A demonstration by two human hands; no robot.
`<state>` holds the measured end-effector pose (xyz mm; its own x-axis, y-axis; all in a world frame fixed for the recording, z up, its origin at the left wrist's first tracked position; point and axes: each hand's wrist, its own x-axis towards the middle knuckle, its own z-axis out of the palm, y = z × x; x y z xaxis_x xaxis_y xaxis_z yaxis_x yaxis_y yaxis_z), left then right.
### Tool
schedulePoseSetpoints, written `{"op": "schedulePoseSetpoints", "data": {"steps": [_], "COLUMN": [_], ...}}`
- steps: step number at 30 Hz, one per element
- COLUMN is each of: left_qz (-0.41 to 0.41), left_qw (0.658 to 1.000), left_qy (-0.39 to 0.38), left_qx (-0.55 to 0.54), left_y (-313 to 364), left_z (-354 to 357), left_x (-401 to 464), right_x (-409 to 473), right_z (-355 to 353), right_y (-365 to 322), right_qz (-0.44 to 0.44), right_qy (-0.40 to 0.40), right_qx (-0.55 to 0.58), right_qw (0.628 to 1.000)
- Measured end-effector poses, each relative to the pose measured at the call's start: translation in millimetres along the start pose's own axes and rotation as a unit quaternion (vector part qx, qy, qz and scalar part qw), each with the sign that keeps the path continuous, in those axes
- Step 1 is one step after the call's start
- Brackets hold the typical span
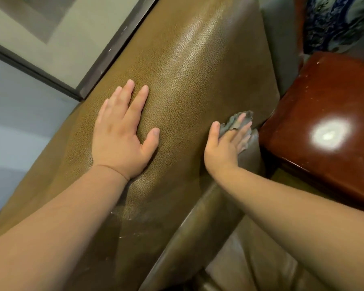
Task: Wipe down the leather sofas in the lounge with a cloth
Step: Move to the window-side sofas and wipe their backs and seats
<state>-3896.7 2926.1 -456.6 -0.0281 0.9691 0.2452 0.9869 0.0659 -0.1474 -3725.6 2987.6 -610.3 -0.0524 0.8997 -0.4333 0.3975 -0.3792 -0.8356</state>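
Observation:
The olive-brown leather sofa [189,66] fills the middle of the view, its padded backrest running from lower left to upper right. My left hand [124,133] lies flat on the top of the backrest with fingers spread and straight. My right hand [227,145] presses a small grey cloth [234,122] against the backrest's front face near its right end, fingers stretched out over it. Most of the cloth is hidden under the fingers. Wet streaks show on the leather near the lower middle.
A glossy red-brown wooden side table [328,101] stands close against the sofa's right end. A blue-and-white patterned vase [334,22] stands behind it. A dark-framed picture [57,38] hangs on the wall behind the backrest. The seat cushion [250,259] lies at the lower right.

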Motion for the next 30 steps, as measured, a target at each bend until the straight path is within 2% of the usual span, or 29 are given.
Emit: {"op": "schedulePoseSetpoints", "data": {"steps": [2,4,5,7,9,13,15,17,20,22,24,25,27,28,30], "left_qz": [0.002,0.009,0.011,0.009,0.007,0.015,0.019,0.02,0.021,0.023,0.021,0.019,0.019,0.021,0.021], "left_qw": [1.0,1.0,1.0,1.0,1.0,1.0,0.999,0.999,0.999,0.999,0.999,0.999,0.999,0.999,0.999], "left_qy": [0.0,0.006,0.005,0.007,-0.001,0.012,0.017,0.017,0.019,0.024,0.028,0.029,0.035,0.037,0.041], "left_qx": [0.007,0.008,0.006,0.008,0.011,0.02,0.023,0.021,0.017,0.019,0.019,0.017,0.015,0.015,0.015], "left_y": [0,-1,0,2,2,-1,-3,-3,-1,-2,-2,-1,-2,-2,-1], "left_z": [0,1,1,0,-1,2,5,6,3,3,4,5,5,5,4], "left_x": [1,2,1,2,2,1,1,2,2,1,1,0,0,1,-1], "right_x": [-54,-108,-123,-121,-101,-15,0,-33,-113,-103,-58,-30,12,13,-20], "right_z": [14,23,26,30,30,15,11,20,39,36,29,23,15,17,34], "right_y": [25,53,66,71,62,51,57,66,88,90,67,49,22,19,32], "right_qz": [-0.103,-0.16,-0.169,-0.163,-0.145,-0.139,-0.15,-0.172,-0.252,-0.254,-0.206,-0.152,-0.06,-0.052,-0.115], "right_qy": [-0.09,-0.213,-0.247,-0.256,-0.211,-0.045,-0.01,-0.031,-0.145,-0.166,-0.081,-0.028,0.072,0.102,0.101], "right_qx": [-0.017,-0.051,-0.073,-0.103,-0.11,-0.057,-0.037,-0.046,-0.12,-0.149,-0.077,-0.018,0.081,0.091,0.052], "right_qw": [0.991,0.962,0.951,0.947,0.96,0.988,0.988,0.984,0.949,0.941,0.972,0.988,0.992,0.989,0.987]}}
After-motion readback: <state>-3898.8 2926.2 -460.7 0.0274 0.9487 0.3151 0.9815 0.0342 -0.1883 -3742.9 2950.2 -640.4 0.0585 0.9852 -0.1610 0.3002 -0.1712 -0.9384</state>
